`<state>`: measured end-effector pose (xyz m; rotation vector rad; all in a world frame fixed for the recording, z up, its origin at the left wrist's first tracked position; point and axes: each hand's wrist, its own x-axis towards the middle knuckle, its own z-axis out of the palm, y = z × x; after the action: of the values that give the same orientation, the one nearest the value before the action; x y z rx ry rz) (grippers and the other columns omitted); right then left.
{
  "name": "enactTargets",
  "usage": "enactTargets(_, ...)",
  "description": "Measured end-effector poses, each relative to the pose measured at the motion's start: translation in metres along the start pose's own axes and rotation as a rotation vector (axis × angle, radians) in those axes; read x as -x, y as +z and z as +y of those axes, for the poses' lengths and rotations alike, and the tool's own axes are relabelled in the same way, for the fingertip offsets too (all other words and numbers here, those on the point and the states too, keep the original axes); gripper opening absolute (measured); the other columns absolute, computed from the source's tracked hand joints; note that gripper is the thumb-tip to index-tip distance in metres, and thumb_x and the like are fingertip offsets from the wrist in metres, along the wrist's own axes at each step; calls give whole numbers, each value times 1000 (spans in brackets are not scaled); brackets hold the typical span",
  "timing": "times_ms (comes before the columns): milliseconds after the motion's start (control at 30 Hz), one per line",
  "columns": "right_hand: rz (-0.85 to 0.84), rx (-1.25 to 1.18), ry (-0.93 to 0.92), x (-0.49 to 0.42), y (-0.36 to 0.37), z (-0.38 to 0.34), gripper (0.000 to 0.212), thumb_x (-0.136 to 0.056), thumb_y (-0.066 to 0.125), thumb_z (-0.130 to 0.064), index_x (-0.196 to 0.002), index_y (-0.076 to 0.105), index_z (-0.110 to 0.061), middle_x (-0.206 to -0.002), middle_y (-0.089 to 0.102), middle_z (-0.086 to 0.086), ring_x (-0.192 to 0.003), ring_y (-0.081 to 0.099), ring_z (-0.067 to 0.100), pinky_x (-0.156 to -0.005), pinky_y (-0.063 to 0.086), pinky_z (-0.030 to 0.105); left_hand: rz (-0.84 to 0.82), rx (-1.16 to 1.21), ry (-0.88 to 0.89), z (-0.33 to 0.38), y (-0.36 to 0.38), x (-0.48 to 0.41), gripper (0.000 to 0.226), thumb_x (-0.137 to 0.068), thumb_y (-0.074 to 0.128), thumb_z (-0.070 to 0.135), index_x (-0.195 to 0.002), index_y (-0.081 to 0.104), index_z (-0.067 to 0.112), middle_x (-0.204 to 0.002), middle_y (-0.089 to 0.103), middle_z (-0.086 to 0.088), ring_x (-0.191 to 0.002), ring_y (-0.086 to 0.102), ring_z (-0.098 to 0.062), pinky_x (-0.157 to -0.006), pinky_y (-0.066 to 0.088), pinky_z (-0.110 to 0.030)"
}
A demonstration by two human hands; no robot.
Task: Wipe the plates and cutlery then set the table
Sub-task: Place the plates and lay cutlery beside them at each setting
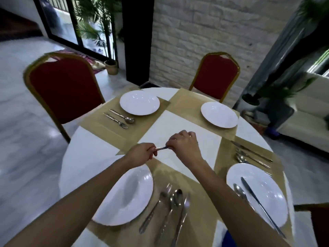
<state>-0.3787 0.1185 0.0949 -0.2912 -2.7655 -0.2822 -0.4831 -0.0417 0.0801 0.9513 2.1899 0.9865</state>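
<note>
The head camera looks down on a round white tabletop (85, 150) laid with tan placemats (99, 125) and four white plates. Over the bare middle of it the left hand (142, 154) and right hand (185, 145) come together on one piece of cutlery (161, 148). The left hand pinches one end between thumb and fingers, and the right hand is fisted round the other. Only a short silvery stretch shows between them, so I cannot tell what kind of piece it is. It is held in the air, clear of the plates. The far left plate (139, 102) has a spoon (122, 116) and a fork (115, 120) lying side by side just beside it on its mat. The far right plate (219, 114) sits alone on its mat. To the right of the near left plate (128, 193) lies a blurred cluster of forks and spoons (175, 196), roughly parallel. The near right plate (267, 184) bears a table knife (261, 205) and a second spoon (239, 190) on its surface. Beyond it on the mat lie another knife (251, 152) and more cutlery (249, 158). Two red chairs with gold frames (65, 90) (216, 75) stand at the far side.
</note>
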Motion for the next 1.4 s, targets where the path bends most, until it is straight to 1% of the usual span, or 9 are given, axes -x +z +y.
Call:
enactTargets(133,-335,-185,-71,-70,20,-55,16,-93,58,-19,-100,67,-31,-92,67,-6,-89,59,20,-74,27,30,-18,-77,-24,-53,-72,-11,34,-100,40,18,-74,62,24,-62,56,8,-61,50,-7,-61,39,-17)
enactTargets(233,-533,-395,0,-116,49,-93,20,-91,55,-10,-101,65,-25,-100,66,2,-96,59,25,-76,40,32,23,-95,-19,-95,-115,-21,30,-100,44,21,-77,62,29,-70,63,12,-69,58,-6,-67,40,-20)
enactTargets(333,-590,-477,71,-155,73,-126,18,-89,60,-12,-102,70,-19,-101,68,8,-99,60,25,-77,44,27,253,-61,-87,-145,-143,-33,22,-100,43,31,-113,61,26,-106,69,6,-99,63,-17,-81,47,-28)
enactTargets(400,-601,-505,153,-179,89,-143,17,-89,61,-16,-103,71,-20,-104,70,8,-100,62,25,-80,45,27,365,-194,-164,-178,-152,-38,44,-100,40,37,-141,41,20,-136,55,-4,-120,53,-26,-97,44,-36)
enactTargets(500,-539,-579,325,-204,109,-161,15,-89,63,-17,-100,73,-21,-108,69,3,-99,63,22,-78,44,25,198,-486,-237,-215,-150,-45,64,-100,26,46,-153,8,13,-160,11,-10,-146,13,-27,-118,9,-42)
enactTargets(633,-484,-551,417,-228,132,-181,15,-90,61,-14,-97,72,-20,-105,68,3,-102,60,20,-78,43,25,146,-555,-220,-248,-131,-57,75,-92,3,64,-151,-10,21,-159,-15,-4,-147,-14,-23,-114,-14,-41)
enactTargets(833,-518,-433,388,-248,159,-204,17,-93,56,-16,-103,70,-17,-100,69,4,-99,61,20,-66,39,22,311,-578,-140,-262,-117,-61,73,-91,11,64,-153,7,26,-160,-2,-1,-148,-4,-25,-118,-5,-46)
enactTargets(1100,-416,-349,258,-251,182,-221,19,-96,52,-19,-107,67,-16,-101,68,8,-94,64,27,-78,49,35,353,-604,-135,-264,-114,-64,70,-93,27,60,-152,21,23,-159,13,-5,-147,5,-26,-117,-2,-46)
enactTargets(1400,-416,-261,113,-240,187,-218,32,-98,47,-11,-128,57,-12,-118,56,11,-107,54,26,-84,45,31,352,-637,-146,-264,-115,-65,70,-92,24,60,-151,22,22,-159,13,-6,-147,7,-28,-116,-1,-47)
